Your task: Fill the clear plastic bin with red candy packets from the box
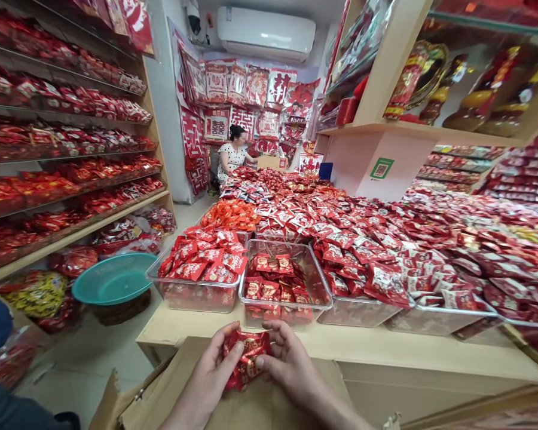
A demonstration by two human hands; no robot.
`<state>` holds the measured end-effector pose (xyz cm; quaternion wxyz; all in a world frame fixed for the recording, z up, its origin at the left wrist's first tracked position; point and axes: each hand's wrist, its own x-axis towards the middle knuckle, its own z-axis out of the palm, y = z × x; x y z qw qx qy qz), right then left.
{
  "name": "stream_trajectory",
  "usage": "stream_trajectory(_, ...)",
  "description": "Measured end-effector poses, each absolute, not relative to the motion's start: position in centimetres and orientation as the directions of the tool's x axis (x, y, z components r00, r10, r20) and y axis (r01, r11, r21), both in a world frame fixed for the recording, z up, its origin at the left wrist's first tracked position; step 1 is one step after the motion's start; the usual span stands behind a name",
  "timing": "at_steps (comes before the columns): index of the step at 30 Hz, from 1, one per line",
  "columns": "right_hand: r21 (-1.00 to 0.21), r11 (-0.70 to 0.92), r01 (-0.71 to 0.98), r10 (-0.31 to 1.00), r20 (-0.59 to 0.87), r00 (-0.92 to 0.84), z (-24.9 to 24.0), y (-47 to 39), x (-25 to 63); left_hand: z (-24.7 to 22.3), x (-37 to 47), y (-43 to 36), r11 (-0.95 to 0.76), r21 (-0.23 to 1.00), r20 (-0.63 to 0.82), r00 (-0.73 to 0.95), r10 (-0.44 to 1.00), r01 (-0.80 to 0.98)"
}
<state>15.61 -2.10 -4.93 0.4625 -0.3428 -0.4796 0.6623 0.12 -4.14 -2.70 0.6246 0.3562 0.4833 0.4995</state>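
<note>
Several small red packets (251, 345) with gold print are held between my two hands, above a cardboard box (269, 406). Fingers and thumb of my left hand (215, 364) close on their left side. My right hand (289, 361) grips them from the right, its thumb on the front. Just beyond, a clear bin (316, 298) holds similar red packets, lower than its rim. To its left stands a fuller clear bin (161, 278) of red packets.
More bins heaped with red packets (385, 280) extend right and back. Packed shelves (72, 155) line the left wall, with a teal basin (114, 278) below. A person (233, 156) sits at the back; another person's dark sleeve (9, 394) shows lower left. A cabinet (367, 77) overhangs at right.
</note>
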Motion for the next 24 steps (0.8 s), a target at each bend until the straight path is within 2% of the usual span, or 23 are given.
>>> stream_trajectory(6,-0.942,-0.159,-0.296,0.927,-0.039,-0.374,-4.9,-2.2,15.7,-2.3,0.2,-4.5,0.265,0.924,-0.238,0.127,0.963,-0.276)
stream_trajectory(11,-0.943,-0.236,-0.235,0.933,-0.152,-0.328,-4.9,-1.8,16.0,-2.6,0.0,-4.4,0.241,0.894,-0.245,0.040,0.969,-0.378)
stream_trajectory(14,-0.946,-0.221,-0.237,0.951,-0.156,-0.265,-5.0,-1.4,16.2,-2.5,-0.1,-4.4,0.263,0.876,-0.287,0.003,0.958,-0.403)
stream_trajectory(18,-0.949,-0.172,-0.266,0.975,-0.125,-0.185,-5.4,-1.0,16.0,-2.1,0.4,-4.6,0.319,0.902,-0.339,-0.020,0.941,-0.290)
stream_trajectory(24,-0.956,-0.169,-0.241,0.967,-0.114,-0.227,-6.3,-1.1,15.8,-2.7,1.2,-4.8,0.186,0.965,-0.201,-0.068,0.977,-0.188)
